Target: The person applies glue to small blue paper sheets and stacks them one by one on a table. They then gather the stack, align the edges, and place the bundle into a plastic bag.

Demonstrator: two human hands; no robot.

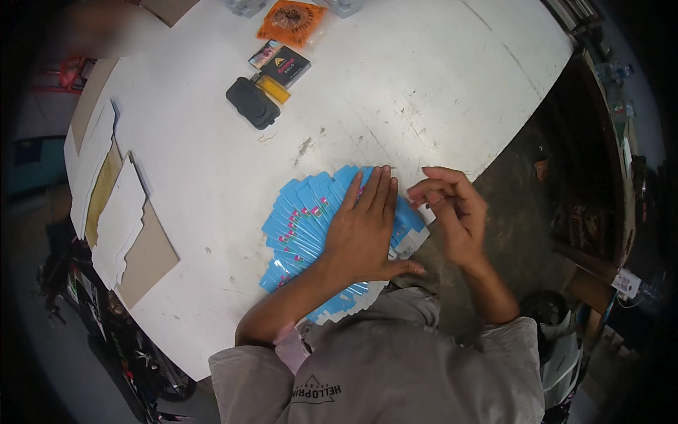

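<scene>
Glossy, smooth card blanks point(296, 205) lie under the left hand point(364, 230); well left of it, matt, rough-torn cardboard point(119, 222); behind it, a matt cloth shirt point(424, 367).

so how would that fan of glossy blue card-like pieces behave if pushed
The fan of glossy blue card-like pieces would probably shift piece by piece, being many overlapping layers. Each looks thin, so likely light and bendable. The sheen suggests slipperiness.

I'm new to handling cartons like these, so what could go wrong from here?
The fanned blue cartons reach the white table's near edge, so some might slip off. The left hand lies across them; shifting it could disturb the overlap. The right hand, close by, might knock the end ones.
</scene>
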